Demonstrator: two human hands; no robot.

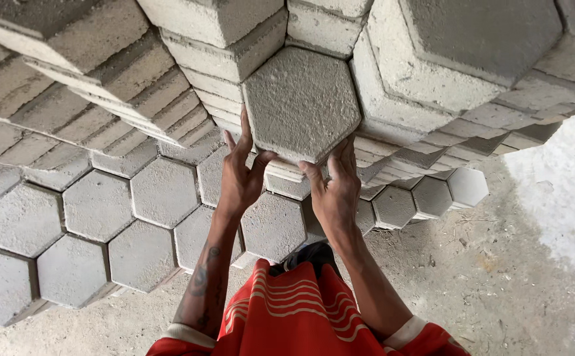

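Note:
A grey hexagonal concrete paving block (300,102) is held flat side up between both hands. My left hand (240,175) grips its lower left edge, fingers up along the side and thumb on the bottom edge. My right hand (335,188) clasps its lower right edge. The block sits over a stack of the same blocks (228,46), and I cannot tell whether it rests on them or is lifted clear.
Tall stacks of hexagonal blocks (446,53) fill the top of the view. A lower layer of blocks (96,204) spreads out at the left. Dusty ground with straw bits (498,277) lies at the right. My red striped shirt (294,316) is at the bottom.

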